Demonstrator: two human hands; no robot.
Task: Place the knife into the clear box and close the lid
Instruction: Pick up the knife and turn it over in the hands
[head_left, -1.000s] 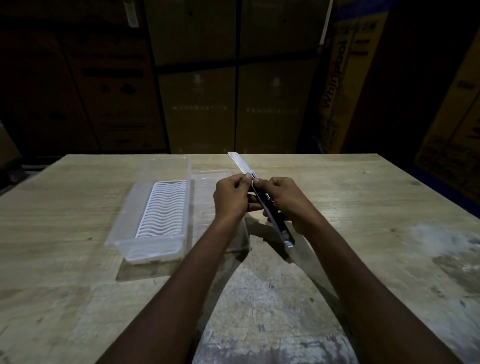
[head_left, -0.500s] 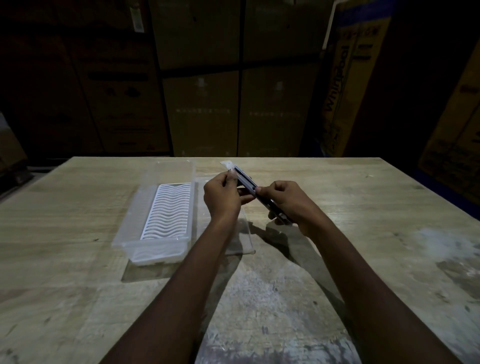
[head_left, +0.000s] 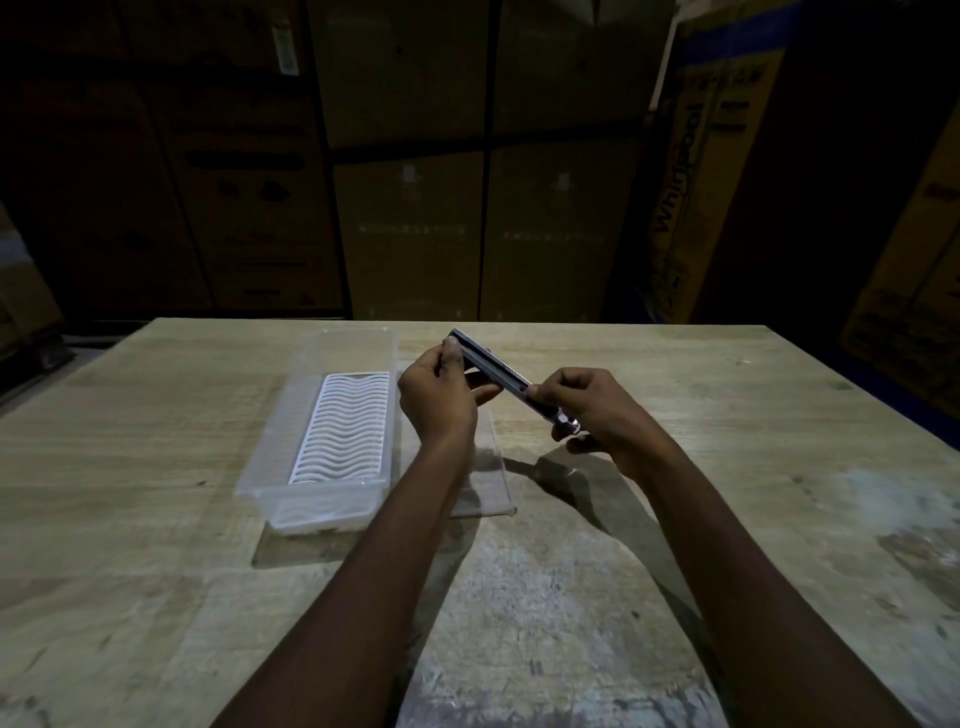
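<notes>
I hold a folding knife (head_left: 493, 365) in the air above the table, slanting from far left to near right. My left hand (head_left: 439, 397) pinches its far end and my right hand (head_left: 587, 410) grips the handle end, where a metal cap shows. The blade looks folded into the dark handle. The clear box (head_left: 291, 441) stands open on the table to the left of my hands, with a white wavy grid insert (head_left: 343, 426) inside. Its clear lid (head_left: 491, 483) lies flat on the table beside the box, partly under my left forearm.
The wooden table (head_left: 727, 519) has a worn grey patch near me. Stacked cardboard cartons (head_left: 415, 208) fill the dark background, with a tall carton (head_left: 696, 171) at the right.
The long blade that stuck out toward the far edge has swung in and folded into the handle. My hands moved slightly apart along the knife.
</notes>
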